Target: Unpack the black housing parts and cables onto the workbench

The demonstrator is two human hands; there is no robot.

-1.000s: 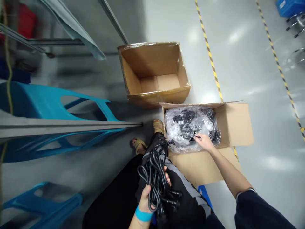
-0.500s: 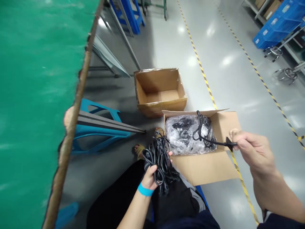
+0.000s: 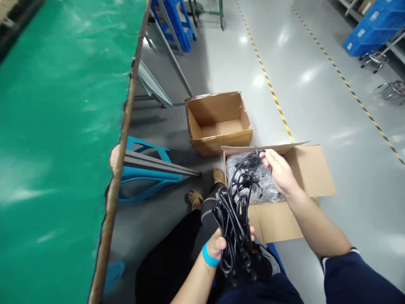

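Observation:
My left hand (image 3: pixel 221 244), with a blue wristband, grips a bundle of black cables (image 3: pixel 233 230) over my lap. My right hand (image 3: pixel 280 171) holds one black cable (image 3: pixel 241 165) that loops down toward the bundle. It hovers over an open cardboard box (image 3: pixel 311 175) on the floor. Inside that box lies a clear plastic bag of black cables (image 3: pixel 257 185).
An open cardboard box with nothing in it (image 3: pixel 219 122) stands behind the first. A green table top (image 3: pixel 60 139) fills the left, with a blue plastic stool (image 3: pixel 144 169) under its edge. My sandalled feet (image 3: pixel 196 197) rest on the grey floor. Yellow-black floor tape (image 3: pixel 270 86) runs past the boxes.
My right hand pulled a cable out of the bag, lifted it to the right, then swung it back over the box toward the bundle. The view tilted up and the table came into sight.

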